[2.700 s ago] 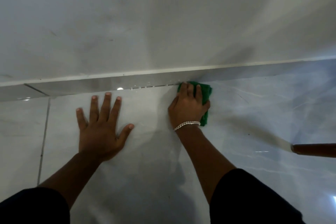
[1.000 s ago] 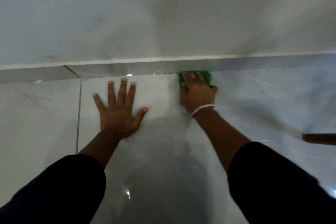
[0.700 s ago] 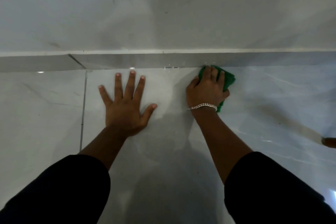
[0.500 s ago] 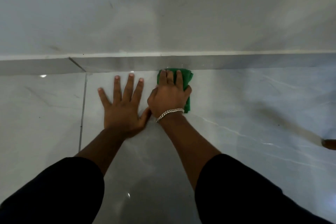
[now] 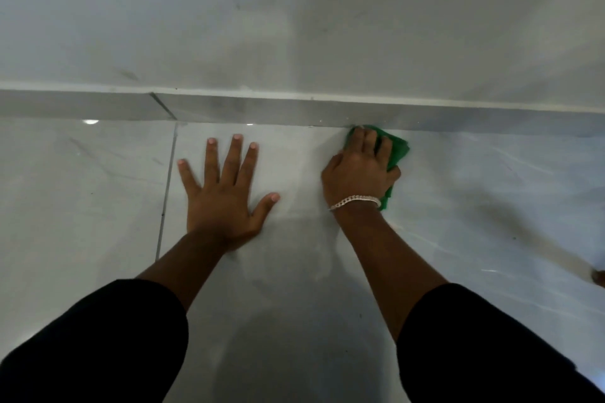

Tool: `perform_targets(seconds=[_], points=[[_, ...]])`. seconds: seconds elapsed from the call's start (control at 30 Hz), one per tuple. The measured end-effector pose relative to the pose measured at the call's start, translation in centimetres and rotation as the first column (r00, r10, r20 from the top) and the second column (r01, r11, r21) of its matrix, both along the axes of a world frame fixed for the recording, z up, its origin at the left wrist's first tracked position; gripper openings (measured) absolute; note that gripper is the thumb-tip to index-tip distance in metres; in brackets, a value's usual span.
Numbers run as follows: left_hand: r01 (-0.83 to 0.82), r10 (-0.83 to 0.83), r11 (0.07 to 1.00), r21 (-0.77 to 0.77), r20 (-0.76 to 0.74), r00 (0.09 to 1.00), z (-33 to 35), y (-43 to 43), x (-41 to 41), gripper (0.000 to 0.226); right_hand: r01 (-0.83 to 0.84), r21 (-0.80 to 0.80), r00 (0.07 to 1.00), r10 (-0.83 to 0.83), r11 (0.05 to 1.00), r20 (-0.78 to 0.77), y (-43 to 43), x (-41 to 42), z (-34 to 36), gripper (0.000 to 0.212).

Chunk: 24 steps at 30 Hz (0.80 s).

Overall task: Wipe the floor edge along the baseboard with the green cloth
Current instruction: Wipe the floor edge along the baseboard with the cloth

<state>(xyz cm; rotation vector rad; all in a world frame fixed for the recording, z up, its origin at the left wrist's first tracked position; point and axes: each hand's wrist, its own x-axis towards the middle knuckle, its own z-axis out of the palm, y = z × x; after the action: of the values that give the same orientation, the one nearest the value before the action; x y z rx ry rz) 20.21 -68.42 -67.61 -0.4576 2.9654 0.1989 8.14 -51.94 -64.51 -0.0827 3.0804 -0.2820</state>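
Note:
The green cloth [image 5: 397, 149] lies bunched on the glossy pale floor tile, its far end touching the foot of the grey baseboard [image 5: 294, 113]. My right hand [image 5: 361, 170], with a silver chain bracelet at the wrist, presses down on the cloth, fingers curled over it and pointing at the baseboard. Most of the cloth is hidden under that hand. My left hand [image 5: 226, 193] rests flat on the tile to the left, fingers spread, holding nothing, a short way back from the baseboard.
A white wall [image 5: 294, 16] rises above the baseboard. A grout line [image 5: 167, 186] runs down the floor left of my left hand. The end of a brown wooden stick [image 5: 599, 278] shows at the right edge. Black sleeves fill the lower corners.
My right hand has slid the cloth to the right along the baseboard, away from my left hand, after swinging left beside it half a second ago. The left hand has stayed planted.

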Motion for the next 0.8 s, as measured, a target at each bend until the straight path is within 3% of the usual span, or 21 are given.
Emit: perform_targets(seconds=[0.17,0.27,0.33,0.43,0.6,0.67,0.8], points=[[-0.001,0.002,1.000,-0.008,0.034,0.999,0.5,0.1,0.0,0.093,-0.277,-0.008,0.957,0.277,0.961,0.089,-5.6,2.5,0.9,0.066],[-0.015,0.015,1.000,0.001,0.064,0.998,0.7,0.1,0.4,0.093,-0.424,0.035,0.903,0.419,0.905,0.098,-3.0,1.0,1.2,0.061],[-0.014,0.013,1.000,0.007,0.049,0.999,0.8,0.3,0.5,0.092,-0.392,0.063,0.918,0.385,0.918,0.101,1.0,-0.7,1.4,0.058],[-0.013,0.012,1.000,0.014,0.039,0.999,1.1,0.3,0.3,0.091,-0.204,0.067,0.972,0.194,0.977,0.130,5.8,-2.6,1.8,0.059],[-0.004,0.004,1.000,-0.007,0.015,1.000,0.7,0.4,0.0,0.092,0.051,0.086,0.988,-0.063,0.995,0.138,3.0,-2.4,1.9,0.064],[0.000,0.000,1.000,-0.014,0.015,1.000,0.5,0.3,-0.1,0.093,0.039,0.087,0.991,-0.050,0.995,0.128,0.2,-1.4,1.8,0.066],[0.016,-0.016,1.000,-0.017,0.030,0.999,0.2,0.2,0.1,0.093,-0.174,0.046,0.978,0.168,0.984,0.124,-5.9,2.1,1.4,0.064]])
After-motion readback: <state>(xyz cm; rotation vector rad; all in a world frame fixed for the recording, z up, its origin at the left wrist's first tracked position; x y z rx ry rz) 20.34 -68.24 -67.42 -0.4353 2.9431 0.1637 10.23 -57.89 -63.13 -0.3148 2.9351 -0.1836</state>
